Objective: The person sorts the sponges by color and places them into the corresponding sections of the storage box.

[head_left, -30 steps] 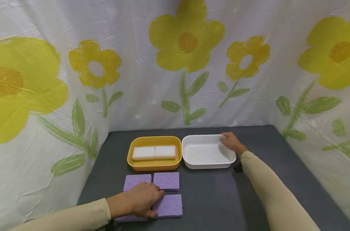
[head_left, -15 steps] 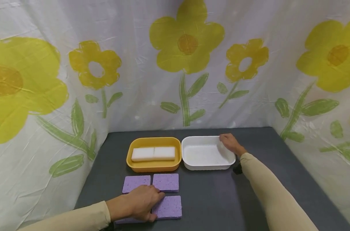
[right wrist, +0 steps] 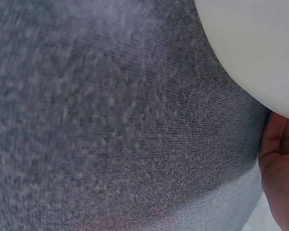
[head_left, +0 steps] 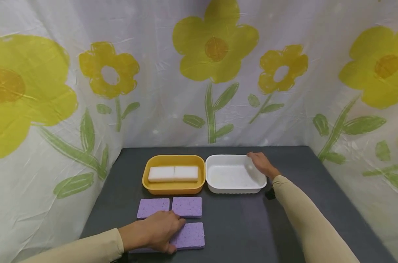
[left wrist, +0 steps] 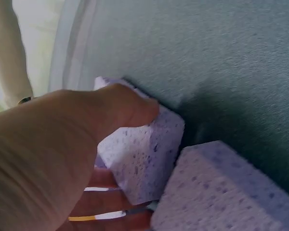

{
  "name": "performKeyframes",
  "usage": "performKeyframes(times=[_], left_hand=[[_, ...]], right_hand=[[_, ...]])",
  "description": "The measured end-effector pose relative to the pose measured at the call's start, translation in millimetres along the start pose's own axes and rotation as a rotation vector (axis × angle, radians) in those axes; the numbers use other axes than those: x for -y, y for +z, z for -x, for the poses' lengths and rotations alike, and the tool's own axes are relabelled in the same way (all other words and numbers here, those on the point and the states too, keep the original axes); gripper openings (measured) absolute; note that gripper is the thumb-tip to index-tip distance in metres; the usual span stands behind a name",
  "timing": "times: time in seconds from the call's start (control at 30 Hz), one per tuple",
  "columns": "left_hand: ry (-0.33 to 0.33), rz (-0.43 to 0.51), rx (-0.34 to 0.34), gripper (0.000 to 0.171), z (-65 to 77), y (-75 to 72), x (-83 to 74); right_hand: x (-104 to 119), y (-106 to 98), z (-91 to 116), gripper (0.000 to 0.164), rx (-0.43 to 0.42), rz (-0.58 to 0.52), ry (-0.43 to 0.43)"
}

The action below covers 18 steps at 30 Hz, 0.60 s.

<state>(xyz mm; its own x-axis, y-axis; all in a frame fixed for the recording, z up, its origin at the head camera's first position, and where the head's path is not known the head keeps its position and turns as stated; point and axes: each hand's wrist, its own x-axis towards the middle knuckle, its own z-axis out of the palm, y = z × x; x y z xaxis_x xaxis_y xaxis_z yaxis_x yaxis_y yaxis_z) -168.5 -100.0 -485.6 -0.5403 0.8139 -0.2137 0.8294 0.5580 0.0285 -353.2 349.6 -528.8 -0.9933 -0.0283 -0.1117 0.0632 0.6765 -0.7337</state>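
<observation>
My left hand (head_left: 156, 230) grips the left end of the front right purple sponge (head_left: 192, 236). In the left wrist view the thumb lies along one side of that sponge (left wrist: 135, 159) and the fingers on the other. A front left purple sponge (left wrist: 221, 192) lies right beside it, mostly covered by the hand in the head view. Two more purple sponges, a left one (head_left: 153, 207) and a right one (head_left: 187, 206), lie behind. My right hand (head_left: 263, 164) holds the right end of a white tray (head_left: 230, 175) by its rim. Its fingers reach the outer wall low down.
Touching the white tray on its left is a yellow tray (head_left: 174, 190) with two white sponge blocks (head_left: 161, 173) side by side in it. Both trays stand on a dark table (head_left: 235, 226). A flower-printed curtain (head_left: 159, 120) closes off the back and sides.
The head view has shifted slightly. My left hand keeps its place on the sponge and my right hand stays at the white tray's right end.
</observation>
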Motion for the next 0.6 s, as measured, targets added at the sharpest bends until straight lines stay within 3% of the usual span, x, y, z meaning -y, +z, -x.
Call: performKeyframes(times=[0.37,0.6], left_hand=[[0.002,0.15,0.04,0.054,-3.1,-26.5,10.7],[0.004,0.19,-0.013,0.065,-13.2,-52.3,19.3]], right_hand=[[0.7,0.2,0.5,0.067,0.026,-0.021,0.044],[-0.3,0.6,-0.8,0.065,0.028,-0.036,0.036]])
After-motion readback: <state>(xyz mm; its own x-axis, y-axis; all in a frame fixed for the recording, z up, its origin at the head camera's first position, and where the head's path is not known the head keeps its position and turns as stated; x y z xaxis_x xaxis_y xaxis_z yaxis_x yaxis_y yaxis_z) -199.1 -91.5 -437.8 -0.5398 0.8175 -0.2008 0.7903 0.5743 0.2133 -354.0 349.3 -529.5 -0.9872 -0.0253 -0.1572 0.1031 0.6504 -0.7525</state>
